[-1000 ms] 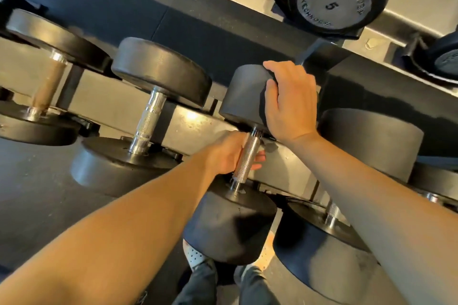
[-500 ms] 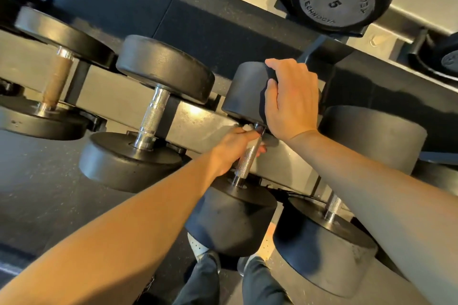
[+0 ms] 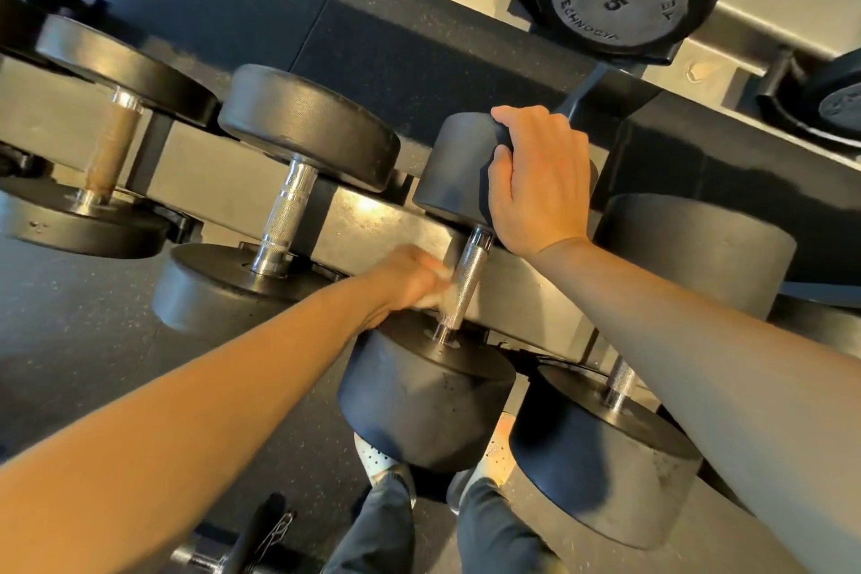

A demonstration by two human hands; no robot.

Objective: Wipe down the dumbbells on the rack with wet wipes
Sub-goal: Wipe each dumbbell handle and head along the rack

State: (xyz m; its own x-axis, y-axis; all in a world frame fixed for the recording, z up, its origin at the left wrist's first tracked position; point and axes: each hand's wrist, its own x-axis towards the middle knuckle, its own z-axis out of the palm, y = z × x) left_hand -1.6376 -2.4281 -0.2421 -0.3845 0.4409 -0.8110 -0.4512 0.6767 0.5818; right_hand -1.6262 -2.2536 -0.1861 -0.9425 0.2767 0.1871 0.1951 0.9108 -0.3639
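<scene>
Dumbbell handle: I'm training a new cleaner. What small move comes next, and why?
Probably slide the left hand and wipe up the knurled handle: they sit at its lower half, the upper stretch shows bare, and the right hand grips the top head.

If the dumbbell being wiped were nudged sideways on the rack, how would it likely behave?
Probably heavy: the dumbbell has thick solid-looking heads. Its roundish heads might roll along the rack rail, perhaps why the right hand grips the far head. The knurled handle, where the left hand holds the wipe, likely resists slipping.
</scene>
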